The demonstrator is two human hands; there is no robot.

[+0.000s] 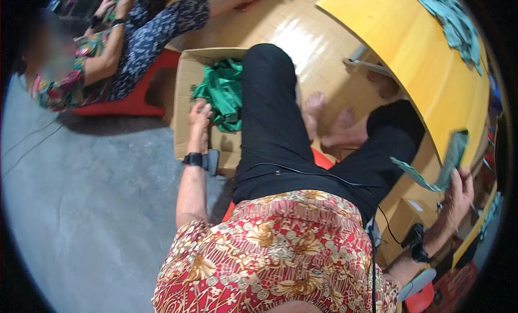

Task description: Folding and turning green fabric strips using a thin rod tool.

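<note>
A flat piece of teal-green fabric [445, 164] was clamped in the right hand [458, 191], held up in the air just below the curved edge of the yellow bench [410, 49], with its lower corner trailing out toward the person's knee. The grip of that hand was closed around the fabric's bottom edge, fingers curled over it. A black band [418, 252] sat on the right wrist.

On the other side the left hand [199, 114] rested on the rim of an open cardboard box [186, 92] standing on the floor beside the person's left leg. Its fingers were bent over the box edge, touching the cardboard, right next to a heap of bright green fabric [222, 94] inside the box; whether the fingertips also pinched any cloth could not be told. A black wristband [193, 160] circled the left wrist.

The person wore black trousers [275, 124] and a red patterned top [280, 248], with bare feet [334, 121] on the wooden floor [302, 27]. More teal fabric pieces [453, 22] lay on top of the bench, well apart from the held piece. At the upper left another person in patterned clothing sat on a red stool [143, 92], their hands [113, 5] on green cloth
</note>
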